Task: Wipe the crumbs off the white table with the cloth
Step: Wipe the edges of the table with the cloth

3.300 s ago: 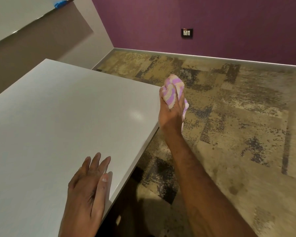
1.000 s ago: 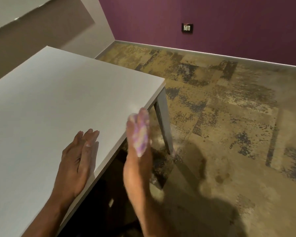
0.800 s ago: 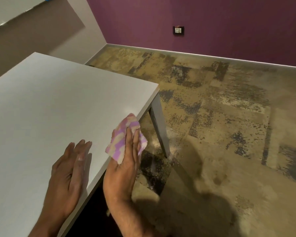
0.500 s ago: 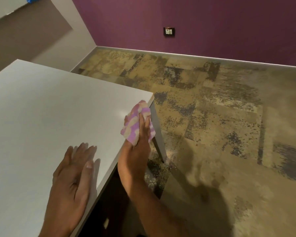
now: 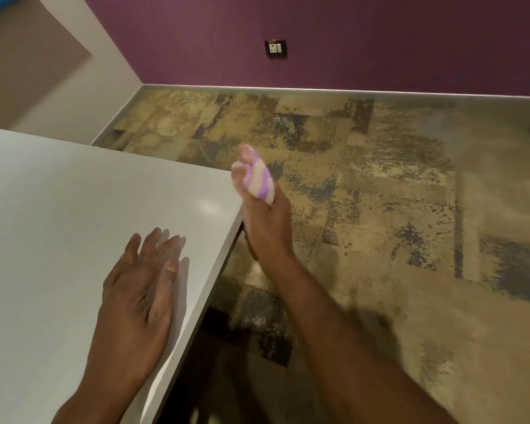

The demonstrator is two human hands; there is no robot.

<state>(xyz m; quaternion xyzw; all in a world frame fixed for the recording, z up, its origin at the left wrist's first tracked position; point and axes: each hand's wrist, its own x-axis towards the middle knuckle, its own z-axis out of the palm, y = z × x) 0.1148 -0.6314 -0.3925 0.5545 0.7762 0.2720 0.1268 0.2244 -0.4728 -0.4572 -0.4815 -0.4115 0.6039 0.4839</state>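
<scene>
**Cloth bunched in the right hand at the surface's far corner**

The right hand (image 5: 266, 221) is closed around a pink-and-white striped cloth (image 5: 259, 179), which is scrunched into a wad and sticks out past the fingers. Hand and cloth are just beyond the right edge of the white surface (image 5: 74, 209), beside its far right corner. The picture is blurred there, so I cannot tell whether the cloth touches the edge or is only next to it. The forearm reaches in from the lower right, over the floor.

The left hand (image 5: 138, 298) lies flat on the surface, palm down, fingers stretched out and slightly spread, close to the right edge. It holds nothing.

No crumbs can be made out on the white top; a small bright glare spot shows near the corner. The floor (image 5: 380, 240) beside the surface is a mottled tan and grey carpet. Behind it stands a purple wall (image 5: 380, 41) with a wall socket (image 5: 275, 48) set low above a pale skirting strip.
</scene>
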